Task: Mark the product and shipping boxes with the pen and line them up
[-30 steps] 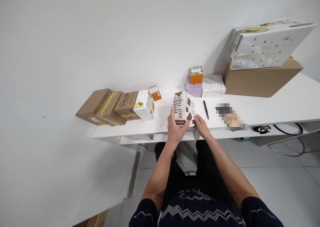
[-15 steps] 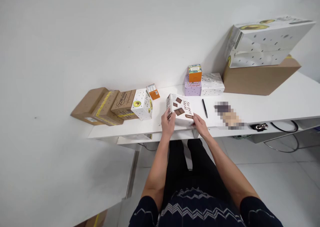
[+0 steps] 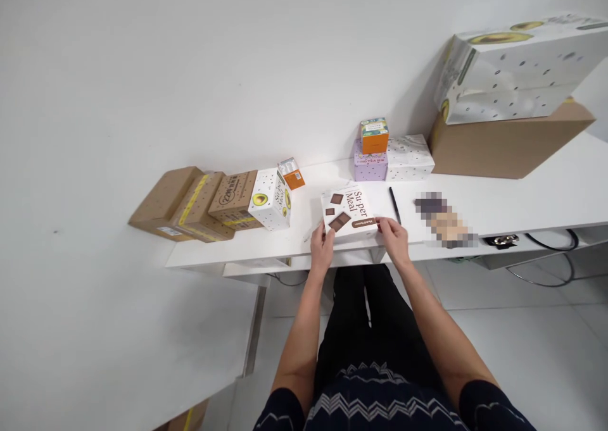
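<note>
Between my two hands is a white box (image 3: 348,211) with brown chocolate squares and "Su-per Meal" printed on its top. My left hand (image 3: 322,249) grips its near left corner, fingers wrapped on the side. At the right end, my right hand (image 3: 393,238) pinches the edge beside the brown label. The box's underside is hidden, so I cannot tell whether it rests on the white table (image 3: 304,225). A black pen (image 3: 394,205) lies just beyond my right hand.
Cardboard and avocado-print boxes (image 3: 270,200) line the left end. A small orange box (image 3: 291,173) stands behind them. Toward the wall, an orange box (image 3: 374,136) sits on a purple box (image 3: 371,165). Large boxes (image 3: 508,149) are stacked at right. A blurred item (image 3: 446,221) lies near the edge.
The white box has turned from a tilt to lie flatter, its printed top now facing up toward me. Both hands still hold it. The view has shifted slightly.
</note>
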{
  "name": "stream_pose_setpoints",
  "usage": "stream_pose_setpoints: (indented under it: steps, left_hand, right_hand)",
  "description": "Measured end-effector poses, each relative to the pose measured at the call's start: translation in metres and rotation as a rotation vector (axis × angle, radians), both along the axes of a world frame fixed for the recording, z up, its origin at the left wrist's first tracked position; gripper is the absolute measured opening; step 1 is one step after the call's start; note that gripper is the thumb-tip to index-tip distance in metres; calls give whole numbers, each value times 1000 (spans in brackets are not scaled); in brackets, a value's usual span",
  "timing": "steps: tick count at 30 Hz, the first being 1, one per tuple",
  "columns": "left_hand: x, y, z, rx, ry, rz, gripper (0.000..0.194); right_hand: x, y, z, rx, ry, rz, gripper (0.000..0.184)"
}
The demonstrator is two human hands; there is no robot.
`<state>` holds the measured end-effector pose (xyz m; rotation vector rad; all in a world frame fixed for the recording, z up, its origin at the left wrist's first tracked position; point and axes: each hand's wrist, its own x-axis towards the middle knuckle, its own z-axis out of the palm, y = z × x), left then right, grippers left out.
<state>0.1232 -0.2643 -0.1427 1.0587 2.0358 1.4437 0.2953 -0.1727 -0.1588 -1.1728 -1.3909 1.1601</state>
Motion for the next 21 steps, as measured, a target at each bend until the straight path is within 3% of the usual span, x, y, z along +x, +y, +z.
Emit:
stream_pose_setpoints:
  steps: [3, 5, 8, 11, 13, 15, 18, 21]
  left_hand:
    - [0, 0, -10, 39, -59, 17, 49]
    - [1, 0, -15, 62, -63, 42, 53]
    - [5, -1, -17, 87, -48, 65, 57]
    - [7, -2, -17, 117, -16, 56, 56]
    - [8, -2, -17, 137, 3, 42, 55]
    - [9, -3, -16, 149, 16, 31, 54]
    - [10, -2, -13, 192, 86, 58, 53]
    - [14, 2, -5, 314, 282, 125, 40]
  right_hand:
    - [11, 26, 10, 134, -439, -134, 37]
    - [17, 46, 18, 140, -764, -136, 40]
    - [20, 68, 29, -23, -1104, -10, 42]
    - [20, 78, 33, -105, -1204, 132, 31]
    - [20, 80, 36, -58, -1157, 161, 23]
    - [20, 78, 41, -9, -976, 99, 17]
    - [14, 70, 55, 3, -440, 1, 15]
    - [-5, 57, 69, 2, 42, 88, 16]
